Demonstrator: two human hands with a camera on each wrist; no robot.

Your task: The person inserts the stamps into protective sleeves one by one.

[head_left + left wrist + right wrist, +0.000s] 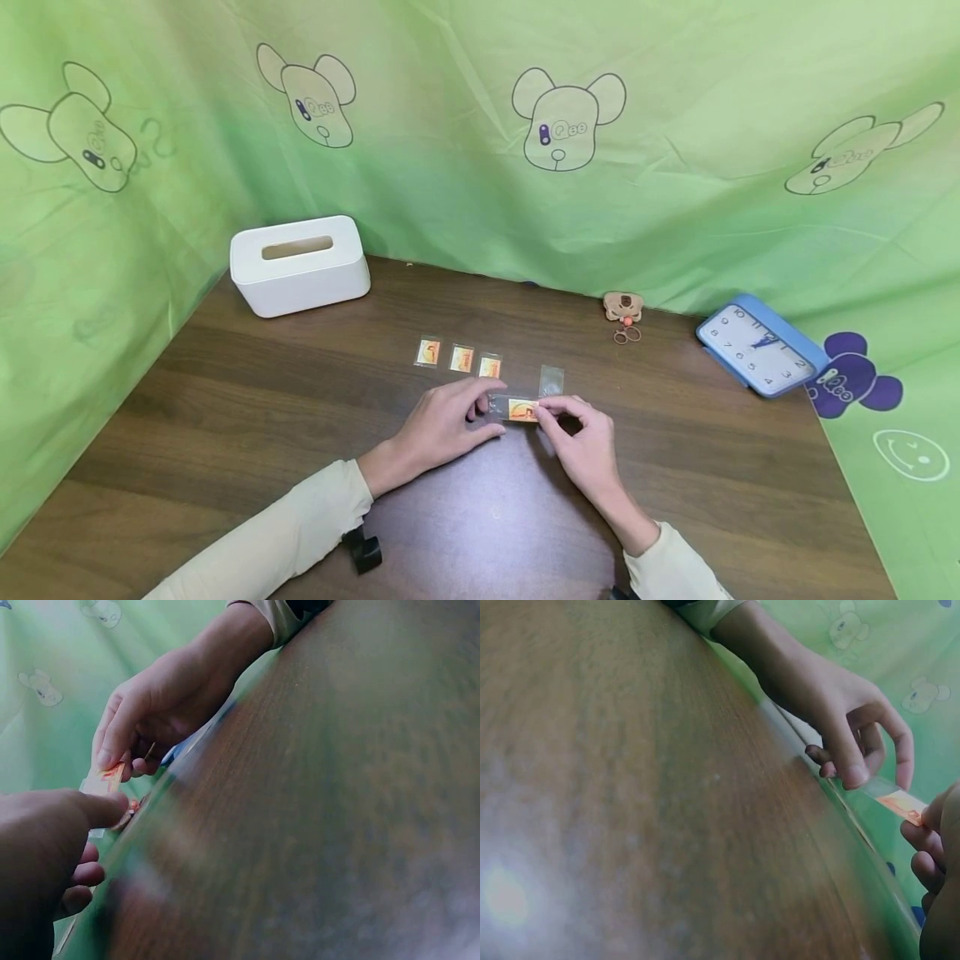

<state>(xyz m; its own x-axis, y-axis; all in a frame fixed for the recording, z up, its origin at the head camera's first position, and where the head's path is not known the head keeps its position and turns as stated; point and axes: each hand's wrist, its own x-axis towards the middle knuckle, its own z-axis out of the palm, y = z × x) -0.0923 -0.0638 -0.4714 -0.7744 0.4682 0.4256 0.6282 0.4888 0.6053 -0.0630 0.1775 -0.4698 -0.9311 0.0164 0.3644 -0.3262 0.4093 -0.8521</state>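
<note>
My right hand (588, 442) pinches one end of a small orange stamp-like card (522, 410) between thumb and forefinger. A clear plastic sleeve (497, 407) extends from the card towards my left hand (442, 421). The left thumb and forefinger are spread on either side of the sleeve's end; whether they touch it is hard to tell. In the right wrist view, the card (901, 804) shows between both hands. Beyond the hands lie similar sleeved cards: a left one (428, 352), a middle one (461, 358) and a right one (491, 366), plus a clear sleeve (551, 381) without a visible picture.
A white tissue box (311, 279) stands at the back left of the brown wooden table (225, 433). Towards the back right lie a brown bear-shaped keychain (623, 307) and a tilted blue clock (757, 346). Green printed cloth (450, 167) hangs behind the table.
</note>
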